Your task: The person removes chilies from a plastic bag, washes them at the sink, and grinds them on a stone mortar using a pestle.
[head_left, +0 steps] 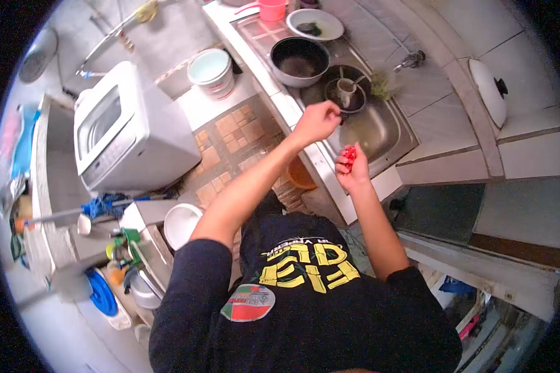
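Observation:
My left hand (318,122) is over the near edge of the steel sink (379,127), close to a small dark pan (353,107). Its fingers are pinched together, and whatever may be between them is too small to make out. A pale cup (346,87) stands in the pan. Lower and to the right, my right hand (356,176) is closed with the palm turned up, around a glossy red packet (350,158) that looks crumpled. A larger black-lined pot (300,60) sits on the counter beyond my left hand.
A white basin (315,25) with something dark green in it and a pink dipper (271,9) stand at the counter's far end. The tap (412,59) juts from the wall. To the left are a bucket (210,69) and a washing machine (130,133).

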